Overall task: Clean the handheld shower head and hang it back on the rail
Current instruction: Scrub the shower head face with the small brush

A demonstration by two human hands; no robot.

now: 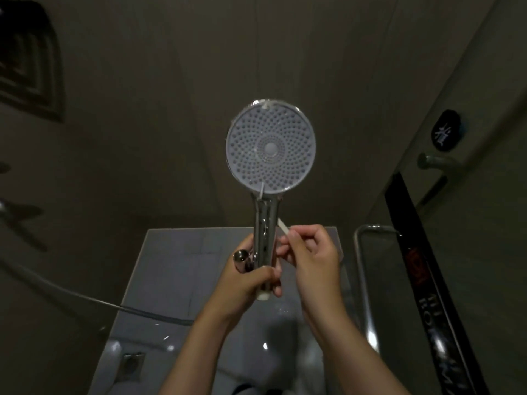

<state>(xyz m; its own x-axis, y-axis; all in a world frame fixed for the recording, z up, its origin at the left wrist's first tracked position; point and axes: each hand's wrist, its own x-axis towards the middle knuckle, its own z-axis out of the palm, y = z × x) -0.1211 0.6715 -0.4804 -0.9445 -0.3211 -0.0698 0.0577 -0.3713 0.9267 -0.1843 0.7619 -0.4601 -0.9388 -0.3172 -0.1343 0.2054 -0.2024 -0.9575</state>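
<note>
The handheld shower head (pixel 271 146) stands upright in the middle of the head view, its round grey nozzle face turned towards me. My left hand (pixel 248 276) grips the lower part of its chrome handle (pixel 265 235). A short chrome fitting (pixel 241 260) sticks out to the left beside my fingers. My right hand (pixel 309 256) pinches a thin white stick (pixel 283 225), whose tip lies against the right side of the handle. The white end of the handle (pixel 263 295) shows below my left hand.
A grey hose (pixel 85 297) runs from the left wall towards my left forearm. A white toilet tank (pixel 171 280) and a floor drain (pixel 131 363) lie below. A chrome rail (pixel 363 280), a black towel (pixel 422 266) and a door handle (pixel 436 162) are at the right.
</note>
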